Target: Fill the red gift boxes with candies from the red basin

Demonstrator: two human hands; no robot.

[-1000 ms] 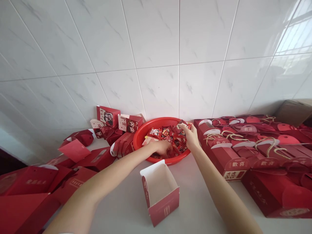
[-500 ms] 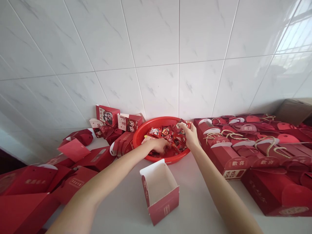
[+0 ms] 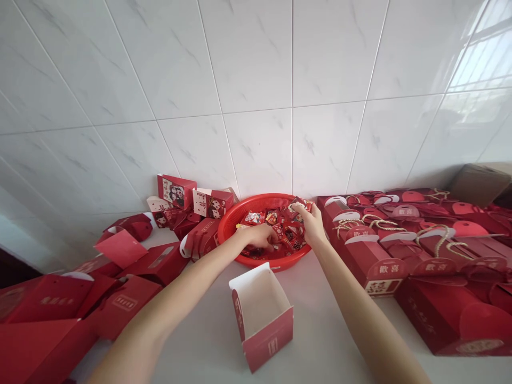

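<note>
A round red plastic basket (image 3: 280,262) stands against the wall with several small red wrapped packets (image 3: 294,234) inside. My left hand (image 3: 262,236) reaches down among the packets, its fingers bent; whatever they may grip is too small to make out. At the basket's right rim, my right hand (image 3: 312,220) is closed on a red printed packet (image 3: 303,204), thumb on top. Nearer to me, between my forearms, an open red box (image 3: 266,320) with a white inside stands on the table; its inside looks empty.
Red boxes, some unfolded or tilted, lie in a heap (image 3: 148,261) on the left. Rows of closed red boxes (image 3: 372,256) with rope handles fill the right side. A brown carton (image 3: 480,184) sits at the far right, before the tiled wall (image 3: 256,149).
My left hand has shifted slightly within the basket. My right hand still holds its packet at nearly the same place. The boxes have not moved.
</note>
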